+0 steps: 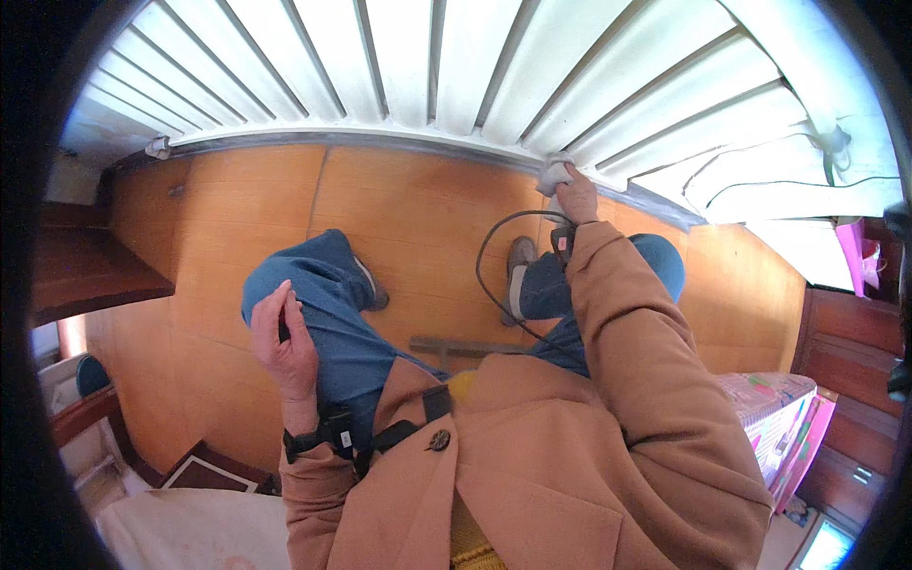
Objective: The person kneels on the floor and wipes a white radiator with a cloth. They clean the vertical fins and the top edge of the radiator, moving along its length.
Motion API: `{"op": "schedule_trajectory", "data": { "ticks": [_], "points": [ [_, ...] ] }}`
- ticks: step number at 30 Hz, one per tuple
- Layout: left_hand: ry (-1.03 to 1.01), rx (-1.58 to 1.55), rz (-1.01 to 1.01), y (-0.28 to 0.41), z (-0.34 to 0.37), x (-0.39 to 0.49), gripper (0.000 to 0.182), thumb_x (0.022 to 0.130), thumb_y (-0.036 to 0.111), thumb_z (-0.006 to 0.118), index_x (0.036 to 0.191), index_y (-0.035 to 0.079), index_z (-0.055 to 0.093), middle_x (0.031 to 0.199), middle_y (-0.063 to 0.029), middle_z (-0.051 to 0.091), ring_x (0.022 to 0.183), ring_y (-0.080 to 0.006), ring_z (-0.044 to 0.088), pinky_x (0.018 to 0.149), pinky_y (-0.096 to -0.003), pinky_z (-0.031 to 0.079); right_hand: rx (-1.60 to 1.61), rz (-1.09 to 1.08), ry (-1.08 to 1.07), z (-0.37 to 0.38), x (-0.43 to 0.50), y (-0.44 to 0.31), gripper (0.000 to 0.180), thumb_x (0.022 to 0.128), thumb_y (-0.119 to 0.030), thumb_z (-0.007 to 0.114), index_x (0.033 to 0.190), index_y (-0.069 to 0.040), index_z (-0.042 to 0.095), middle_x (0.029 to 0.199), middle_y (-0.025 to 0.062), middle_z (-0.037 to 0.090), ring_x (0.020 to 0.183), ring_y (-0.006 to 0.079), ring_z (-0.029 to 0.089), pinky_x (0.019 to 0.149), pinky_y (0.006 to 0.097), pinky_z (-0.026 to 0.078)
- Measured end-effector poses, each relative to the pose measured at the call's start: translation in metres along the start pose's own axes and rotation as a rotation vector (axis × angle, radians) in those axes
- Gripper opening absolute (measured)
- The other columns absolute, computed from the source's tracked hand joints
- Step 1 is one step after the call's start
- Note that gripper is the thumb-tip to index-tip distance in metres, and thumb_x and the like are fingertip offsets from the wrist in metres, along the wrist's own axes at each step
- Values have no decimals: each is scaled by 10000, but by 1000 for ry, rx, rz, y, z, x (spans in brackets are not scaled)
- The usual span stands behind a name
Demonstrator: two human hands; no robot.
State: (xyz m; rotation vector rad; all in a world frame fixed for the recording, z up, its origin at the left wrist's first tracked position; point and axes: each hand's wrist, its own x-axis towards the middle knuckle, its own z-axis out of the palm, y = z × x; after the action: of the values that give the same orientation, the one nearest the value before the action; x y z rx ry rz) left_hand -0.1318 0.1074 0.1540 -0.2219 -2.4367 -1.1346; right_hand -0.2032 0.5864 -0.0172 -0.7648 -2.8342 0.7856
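Note:
My right hand (578, 196) reaches out to the bottom edge of a white radiator (406, 78) and grips a pale crumpled cloth (554, 175), which touches the radiator's lower rim. A black device (563, 242) with a looping dark cable (484, 267) is at the right wrist. My left hand (286, 338) rests over my left knee, its fingers curled towards the thumb; a small dark thing shows between them, too hidden to name. A black strap and device (338, 432) sit at the left wrist.
Under the radiator lies an orange-brown tiled floor (413, 206). Dark wooden furniture (107, 274) stands at the left, and dark wooden drawers (851, 335) at the right. A pink patterned box (773, 399) is near my right elbow. Thin wires (776, 183) hang by the wall at the upper right.

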Motion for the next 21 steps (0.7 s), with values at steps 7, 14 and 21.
{"op": "schedule_trajectory", "data": {
  "ticks": [7, 14, 21],
  "points": [
    [-33, 19, -19, 1, 1, 1, 173, 874, -36, 553, 1031, -28, 626, 872, -106, 615, 723, -164, 570, 653, -257, 468, 18, 32, 61, 28, -1, -30, 385, 752, -278, 589, 1046, -31, 610, 992, 247, 626, 967, 390, 590, 835, 453, 465],
    [-27, 31, -9, 3, 6, 3, 167, 879, -29, 552, 1028, -24, 628, 851, -100, 605, 708, -154, 563, 640, -245, 462, 91, -236, 16, 43, -18, -73, 274, 760, -220, 568, 972, -52, 613, 904, 233, 628, 856, 418, 595, 769, 464, 485],
    [-62, 91, -3, 9, 8, 6, 160, 884, -26, 551, 1024, -25, 627, 841, -101, 598, 712, -157, 568, 645, -246, 467, -17, -220, 9, 40, -17, -83, 391, 750, -174, 568, 1135, -107, 554, 908, 211, 618, 823, 415, 597, 732, 481, 487]
  ]
}}
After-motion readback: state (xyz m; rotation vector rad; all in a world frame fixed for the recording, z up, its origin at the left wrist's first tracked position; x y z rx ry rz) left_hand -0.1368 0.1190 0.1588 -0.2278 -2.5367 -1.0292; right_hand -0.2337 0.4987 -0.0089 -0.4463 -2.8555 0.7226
